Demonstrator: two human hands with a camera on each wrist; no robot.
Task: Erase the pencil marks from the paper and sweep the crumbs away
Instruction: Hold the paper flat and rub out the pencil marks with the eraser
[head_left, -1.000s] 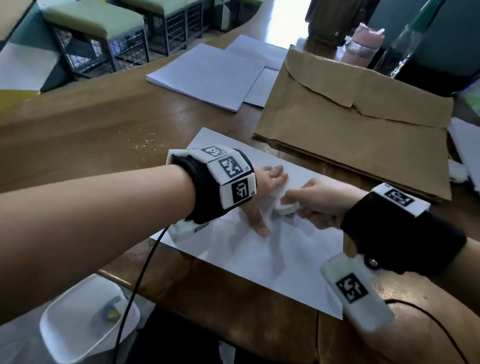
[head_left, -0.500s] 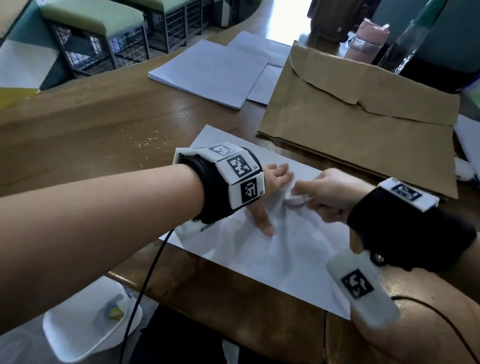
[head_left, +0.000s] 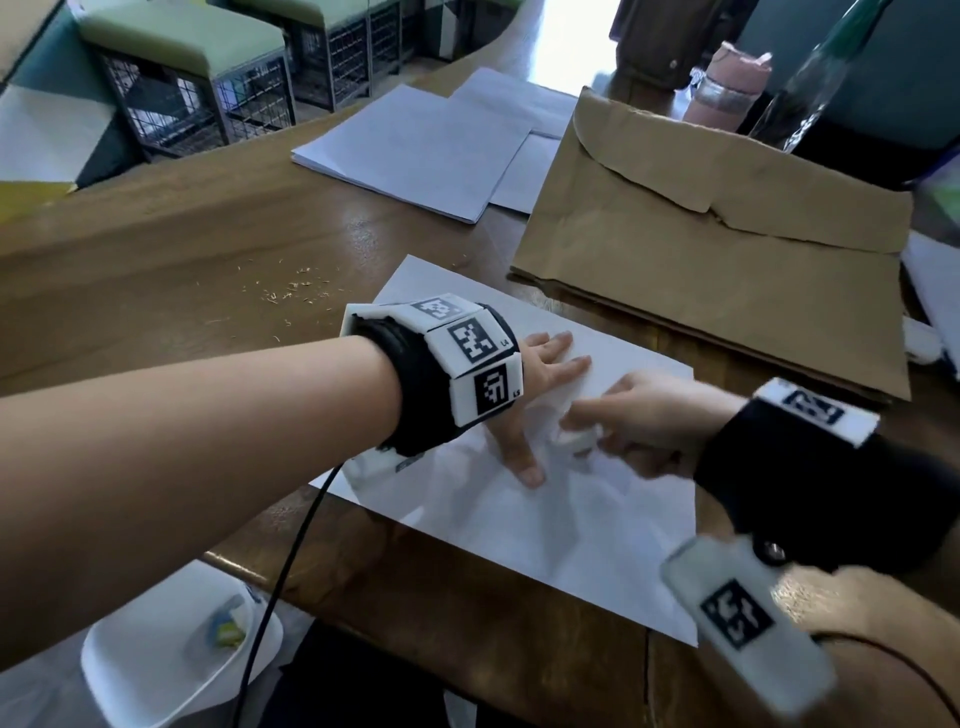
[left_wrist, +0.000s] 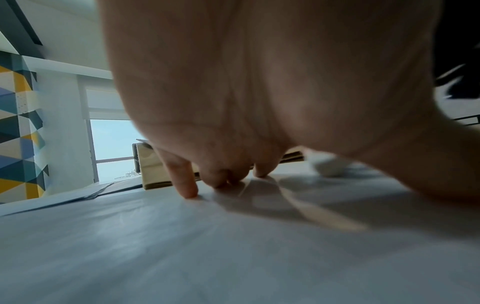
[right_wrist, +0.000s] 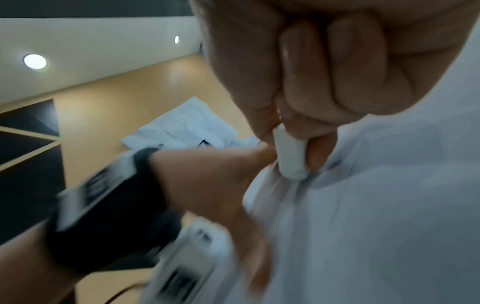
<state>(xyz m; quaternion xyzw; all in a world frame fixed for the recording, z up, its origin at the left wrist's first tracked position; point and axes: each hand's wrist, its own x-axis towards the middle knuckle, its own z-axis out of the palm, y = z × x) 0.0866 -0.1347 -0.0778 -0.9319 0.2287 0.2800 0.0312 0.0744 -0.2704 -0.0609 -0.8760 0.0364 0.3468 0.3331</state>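
Note:
A white sheet of paper (head_left: 571, 519) lies near the front edge of the wooden table (head_left: 156, 270). My left hand (head_left: 540, 395) lies flat on it with fingers spread, and its fingertips (left_wrist: 189, 191) press the sheet (left_wrist: 207, 246) down. My right hand (head_left: 639, 421) pinches a small white eraser (head_left: 576, 439) between thumb and fingers, its tip on the paper just right of my left thumb. The right wrist view shows the eraser (right_wrist: 291, 154) upright, its lower end against the wrinkled paper (right_wrist: 389, 205). I cannot make out pencil marks.
Fine light crumbs (head_left: 296, 291) are scattered on the table left of the sheet. A large brown envelope (head_left: 727, 249) lies behind the sheet, a stack of white paper (head_left: 415, 150) further back left. Bottles (head_left: 727, 88) stand at the far right. A white bin (head_left: 166, 649) sits below the table edge.
The right hand has rubbed the eraser back and forth over a short stretch beside the left thumb. The left hand has stayed pressed on the sheet.

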